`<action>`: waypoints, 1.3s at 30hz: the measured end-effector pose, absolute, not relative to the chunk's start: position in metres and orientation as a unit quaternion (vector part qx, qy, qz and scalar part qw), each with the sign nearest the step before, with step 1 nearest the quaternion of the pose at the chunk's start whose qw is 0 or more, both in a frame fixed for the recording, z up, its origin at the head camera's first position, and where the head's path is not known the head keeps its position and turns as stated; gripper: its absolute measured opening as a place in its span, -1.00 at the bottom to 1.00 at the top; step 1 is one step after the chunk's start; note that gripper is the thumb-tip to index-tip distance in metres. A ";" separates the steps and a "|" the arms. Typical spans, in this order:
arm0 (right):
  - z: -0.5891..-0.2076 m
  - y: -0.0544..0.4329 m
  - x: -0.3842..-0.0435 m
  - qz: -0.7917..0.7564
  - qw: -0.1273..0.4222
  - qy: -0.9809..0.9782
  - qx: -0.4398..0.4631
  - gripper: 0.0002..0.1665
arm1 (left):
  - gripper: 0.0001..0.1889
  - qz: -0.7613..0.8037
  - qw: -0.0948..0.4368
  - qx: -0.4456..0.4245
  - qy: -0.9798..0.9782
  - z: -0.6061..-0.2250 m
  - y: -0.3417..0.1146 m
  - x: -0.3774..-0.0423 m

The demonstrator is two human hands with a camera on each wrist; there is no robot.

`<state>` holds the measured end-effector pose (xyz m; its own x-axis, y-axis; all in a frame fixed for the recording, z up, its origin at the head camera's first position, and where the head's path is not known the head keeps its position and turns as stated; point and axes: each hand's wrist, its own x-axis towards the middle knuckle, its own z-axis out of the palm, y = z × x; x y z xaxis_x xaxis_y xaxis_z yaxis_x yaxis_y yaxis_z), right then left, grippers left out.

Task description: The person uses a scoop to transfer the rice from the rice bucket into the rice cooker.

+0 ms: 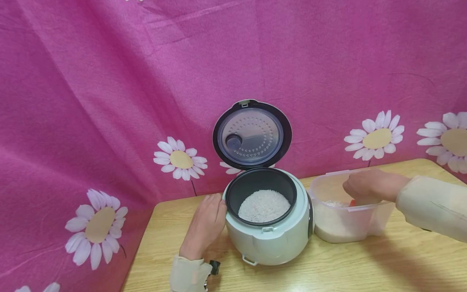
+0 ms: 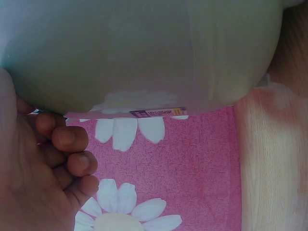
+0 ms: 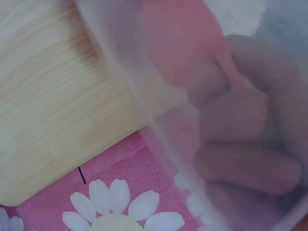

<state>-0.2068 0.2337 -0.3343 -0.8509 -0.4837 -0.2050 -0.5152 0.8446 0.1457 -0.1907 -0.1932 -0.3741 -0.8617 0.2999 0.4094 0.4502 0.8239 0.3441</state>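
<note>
A round, pale mint-green rice cooker point(image 1: 268, 248) stands on a light wood-grain table point(image 1: 168, 231), its dark-rimmed round lid point(image 1: 257, 132) raised behind it. White rice point(image 1: 264, 206) lies in the black inner pot point(image 1: 238, 190). A left hand point(image 1: 205, 223) in a cream sleeve point(image 1: 187, 273) touches the cooker's side near the rim. Just right of the cooker sits a translucent, pinkish plastic container point(image 1: 379, 221); a right hand point(image 1: 372, 185), also cream-sleeved, reaches inside, where a small red object point(image 1: 352, 202) shows below the fingers. Magenta cloth point(image 1: 317, 81) with white daisies point(image 1: 181, 159) forms the backdrop.
</note>
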 end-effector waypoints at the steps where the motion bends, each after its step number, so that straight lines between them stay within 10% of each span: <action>1: -0.335 0.234 -0.208 0.094 0.086 0.957 -0.261 -0.74 | -0.82 -0.219 0.171 -0.199 -0.940 -0.374 -0.193 -0.191; 39: -0.352 0.225 -0.216 -0.093 0.079 0.952 -0.280 -0.53 | -0.83 -0.227 0.158 -0.193 -0.941 -0.375 -0.193 -0.191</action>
<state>-0.2162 0.2247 -0.3523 -0.8304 -0.5484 -0.0983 -0.5190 0.8256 -0.2214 -0.1914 -0.1934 -0.3747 -0.8755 0.2921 0.3850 0.4354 0.8225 0.3659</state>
